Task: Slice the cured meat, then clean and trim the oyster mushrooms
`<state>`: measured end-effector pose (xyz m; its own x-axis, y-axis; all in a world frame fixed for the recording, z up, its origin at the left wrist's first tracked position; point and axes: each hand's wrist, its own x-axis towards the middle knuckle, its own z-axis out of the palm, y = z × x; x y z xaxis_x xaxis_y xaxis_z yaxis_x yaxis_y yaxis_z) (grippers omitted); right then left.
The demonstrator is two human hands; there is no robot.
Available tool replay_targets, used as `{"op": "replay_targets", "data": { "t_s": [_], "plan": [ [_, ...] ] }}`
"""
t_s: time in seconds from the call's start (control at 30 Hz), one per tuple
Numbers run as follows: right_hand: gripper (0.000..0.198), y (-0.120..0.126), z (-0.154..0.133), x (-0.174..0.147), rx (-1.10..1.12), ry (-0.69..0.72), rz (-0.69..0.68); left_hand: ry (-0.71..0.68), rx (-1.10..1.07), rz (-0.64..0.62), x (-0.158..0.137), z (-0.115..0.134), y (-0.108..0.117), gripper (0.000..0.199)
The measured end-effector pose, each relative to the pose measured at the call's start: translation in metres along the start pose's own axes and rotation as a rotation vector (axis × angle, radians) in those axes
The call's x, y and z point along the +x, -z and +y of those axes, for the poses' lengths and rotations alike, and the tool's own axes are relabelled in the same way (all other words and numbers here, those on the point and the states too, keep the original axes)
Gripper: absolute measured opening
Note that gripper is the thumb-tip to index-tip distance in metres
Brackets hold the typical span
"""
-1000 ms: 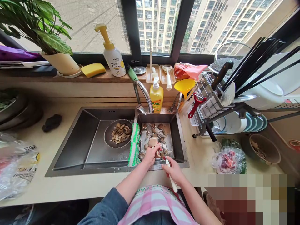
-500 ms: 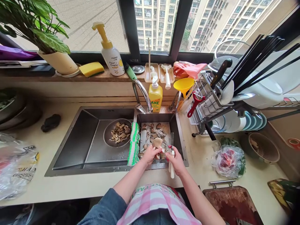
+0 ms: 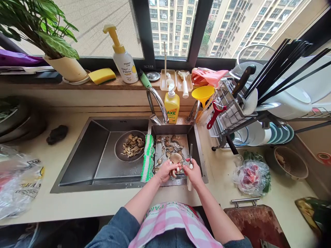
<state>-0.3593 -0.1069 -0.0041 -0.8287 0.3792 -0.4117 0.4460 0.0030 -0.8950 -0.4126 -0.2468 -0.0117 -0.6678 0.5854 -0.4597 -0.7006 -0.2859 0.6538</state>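
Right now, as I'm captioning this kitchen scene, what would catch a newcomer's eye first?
Probably the green-and-white striped cloth, draped over the divider of the dark steel double sink. Next, perhaps, the bright yellow cone-shaped funnel behind the sink's back right corner. Lower down, the left hand holds a pale, fan-shaped mushroom over the right basin.
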Motion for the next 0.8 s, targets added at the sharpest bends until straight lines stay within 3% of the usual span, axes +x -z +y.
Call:
{"op": "replay_targets", "data": {
  "t_s": [0.17, 0.33, 0.4, 0.57, 0.7, 0.8],
  "plan": [
    [0.043, 0.002, 0.008, 0.005, -0.204, 0.074, 0.103, 0.185, -0.307, -0.094, 0.003, -0.001, 0.01, 0.013],
    [0.04, 0.004, 0.012, 0.015, -0.325, 0.059, 0.123, 0.386, -0.285, -0.225, -0.001, -0.012, 0.01, 0.014],
    [0.041, 0.007, 0.016, 0.022, -0.39, 0.024, 0.177, 0.384, -0.175, -0.23, -0.001, -0.015, 0.011, 0.014],
    [0.042, 0.011, 0.021, 0.03, -0.474, -0.035, 0.144, 0.331, 0.341, -0.013, 0.006, -0.014, 0.018, 0.019],
    [0.039, 0.012, 0.024, 0.027, -0.461, -0.059, 0.155, 0.259, 0.281, -0.05, 0.004, 0.004, 0.018, 0.02],
    [0.038, 0.017, 0.03, 0.025, -0.388, -0.077, 0.158, 0.193, 0.257, 0.045, -0.006, 0.032, 0.028, 0.034]
  ]
}}
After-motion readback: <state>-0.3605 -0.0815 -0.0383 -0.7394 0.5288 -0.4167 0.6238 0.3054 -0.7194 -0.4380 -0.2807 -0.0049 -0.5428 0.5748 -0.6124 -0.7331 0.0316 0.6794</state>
